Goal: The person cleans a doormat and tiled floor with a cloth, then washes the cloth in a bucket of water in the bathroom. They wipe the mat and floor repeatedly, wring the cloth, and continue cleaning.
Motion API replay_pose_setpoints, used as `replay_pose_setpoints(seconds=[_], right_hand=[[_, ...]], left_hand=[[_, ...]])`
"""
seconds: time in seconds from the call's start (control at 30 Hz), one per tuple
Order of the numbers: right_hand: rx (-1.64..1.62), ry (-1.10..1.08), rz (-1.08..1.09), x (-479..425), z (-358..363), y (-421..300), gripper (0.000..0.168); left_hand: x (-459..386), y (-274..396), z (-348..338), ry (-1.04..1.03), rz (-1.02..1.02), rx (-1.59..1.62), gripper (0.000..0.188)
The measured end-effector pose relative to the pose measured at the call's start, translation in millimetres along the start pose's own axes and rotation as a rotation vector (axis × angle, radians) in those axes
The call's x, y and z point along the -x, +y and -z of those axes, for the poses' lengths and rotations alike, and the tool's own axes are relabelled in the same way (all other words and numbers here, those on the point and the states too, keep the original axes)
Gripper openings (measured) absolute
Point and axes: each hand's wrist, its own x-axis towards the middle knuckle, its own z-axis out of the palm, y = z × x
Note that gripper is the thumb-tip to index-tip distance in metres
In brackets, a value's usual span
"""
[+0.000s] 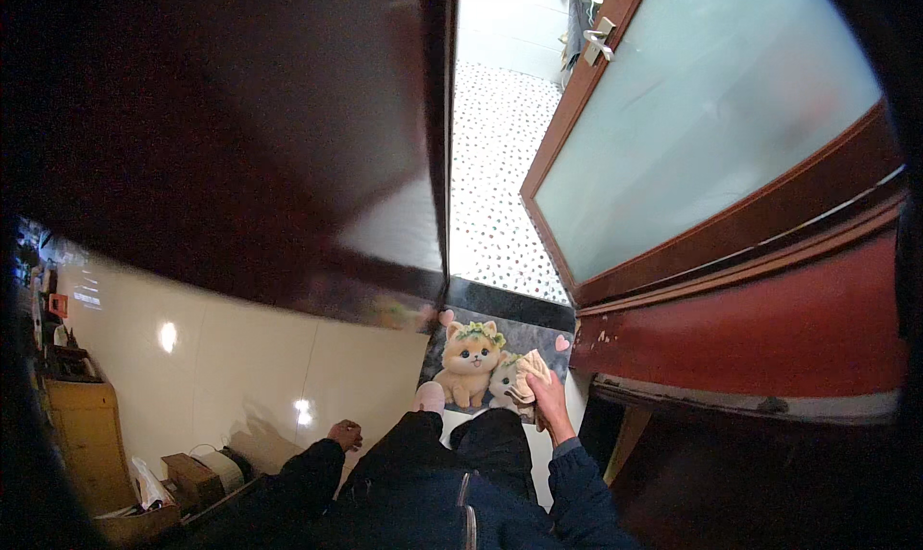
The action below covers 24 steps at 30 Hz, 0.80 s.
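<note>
My right hand (551, 406) is closed on a crumpled beige cloth (532, 377), held above a doormat (469, 377) printed with two cartoon puppies and pink hearts. Low at my left side hangs my left hand (346, 435), its fingers curled; whether anything is in them cannot be told. One foot in a light pink sock or slipper (430, 397) rests at the mat's near edge. Beyond the mat a door with a frosted glass pane (707, 132) and a metal lever handle (598, 41) stands ajar.
Past the doorway lies a white floor with dark speckles (497, 182). A dark glossy panel (252, 132) rises at the left. A yellowish wooden cabinet (86, 434) and a cardboard box (193, 481) stand at the lower left. Red-brown woodwork (743, 341) borders the right.
</note>
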Motion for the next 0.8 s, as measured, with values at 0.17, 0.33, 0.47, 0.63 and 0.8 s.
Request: replay_pose_setpoints(seconds=[0.17,0.33,0.47,0.63,0.8], right_hand=[[-0.167,0.053,-0.103,-68.9,47.1,-6.9,0.035],[-0.149,0.098,-0.107,-186.8,88.2,-33.1,0.037],[-0.225,-0.109,-0.179,-263.1,70.4,-110.6,0.04],[0.034,-0.213,-0.067,-387.0,48.6,-174.9,0.053],[0.053,-0.301,0.018,-498.3,-28.4,-240.6,0.042]], left_hand=[[-23.4,89.9,-25.3,0.037,-0.061,-0.064,0.03],[-24.4,169.2,-92.7,0.11,0.022,-0.006,0.03],[-19.8,213.8,-125.2,0.203,-0.066,-0.295,0.03],[-10.8,348.7,-169.5,0.121,-0.182,0.034,0.029],[-117.0,438.8,-177.8,0.285,-0.593,-0.351,0.03]])
